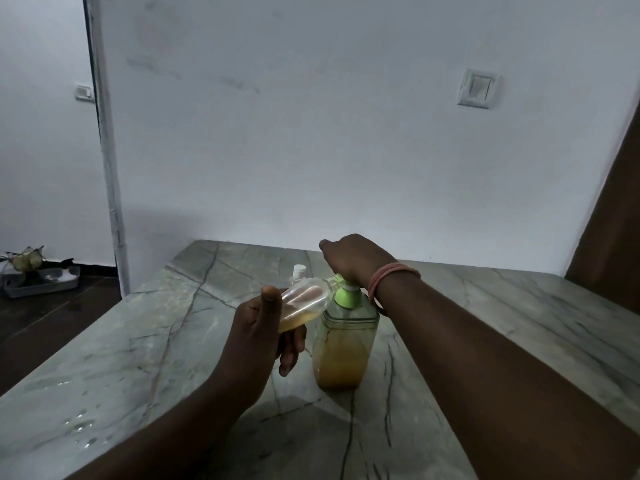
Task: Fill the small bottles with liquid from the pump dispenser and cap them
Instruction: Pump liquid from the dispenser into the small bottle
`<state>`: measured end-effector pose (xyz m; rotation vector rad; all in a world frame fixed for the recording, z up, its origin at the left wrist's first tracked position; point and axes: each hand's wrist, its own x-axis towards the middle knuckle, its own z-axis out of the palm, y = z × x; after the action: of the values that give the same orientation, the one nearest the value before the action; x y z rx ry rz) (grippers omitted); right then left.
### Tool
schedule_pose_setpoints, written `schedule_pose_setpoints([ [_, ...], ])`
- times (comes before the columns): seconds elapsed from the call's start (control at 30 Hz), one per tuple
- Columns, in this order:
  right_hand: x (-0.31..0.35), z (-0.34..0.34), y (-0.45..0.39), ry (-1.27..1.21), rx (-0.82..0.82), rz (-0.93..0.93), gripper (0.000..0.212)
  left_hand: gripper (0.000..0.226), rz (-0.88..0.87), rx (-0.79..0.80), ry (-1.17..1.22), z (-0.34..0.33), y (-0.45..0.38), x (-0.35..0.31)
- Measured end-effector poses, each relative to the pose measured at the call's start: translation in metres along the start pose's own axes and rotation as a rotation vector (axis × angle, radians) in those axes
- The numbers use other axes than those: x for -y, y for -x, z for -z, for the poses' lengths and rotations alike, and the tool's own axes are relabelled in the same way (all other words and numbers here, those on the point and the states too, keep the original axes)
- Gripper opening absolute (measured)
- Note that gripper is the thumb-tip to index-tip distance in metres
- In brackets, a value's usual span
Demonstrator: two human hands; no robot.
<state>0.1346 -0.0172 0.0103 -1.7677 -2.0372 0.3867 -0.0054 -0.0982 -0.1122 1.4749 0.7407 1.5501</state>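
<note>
A clear square pump dispenser point(344, 344) with a green collar stands mid-table, about half full of amber liquid. My right hand point(349, 256) rests on top of its pump head, fingers curled over it. My left hand point(258, 327) grips a small clear bottle point(306, 296), tilted with its open mouth against the green nozzle; a little amber liquid lies in its lower end. Behind it stands another small bottle with a white cap point(298, 271), mostly hidden.
The grey marble table point(138, 358) has water drops near its left front. A white wall runs along the far edge, with a brown door at the right. On the floor at far left sits a grey tray point(41, 278) with items.
</note>
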Motion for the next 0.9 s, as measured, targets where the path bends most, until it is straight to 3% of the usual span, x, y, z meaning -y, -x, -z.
schedule_pose_setpoints([
  [0.3,-0.002,-0.004,-0.007,0.026,-0.004,-0.009,0.035,0.095,0.004,-0.009,0.006,-0.002,0.002,-0.005],
  [0.43,0.004,0.006,-0.001,0.062,0.071,-0.025,0.037,0.095,0.007,-0.007,0.009,-0.005,0.004,-0.008],
  [0.63,0.001,0.002,-0.005,0.014,-0.022,0.0,0.038,0.095,0.02,0.005,0.019,-0.003,0.0,-0.003],
  [0.9,0.003,0.005,-0.001,0.076,0.014,-0.006,0.036,0.084,0.019,-0.013,0.038,-0.005,0.003,-0.005],
])
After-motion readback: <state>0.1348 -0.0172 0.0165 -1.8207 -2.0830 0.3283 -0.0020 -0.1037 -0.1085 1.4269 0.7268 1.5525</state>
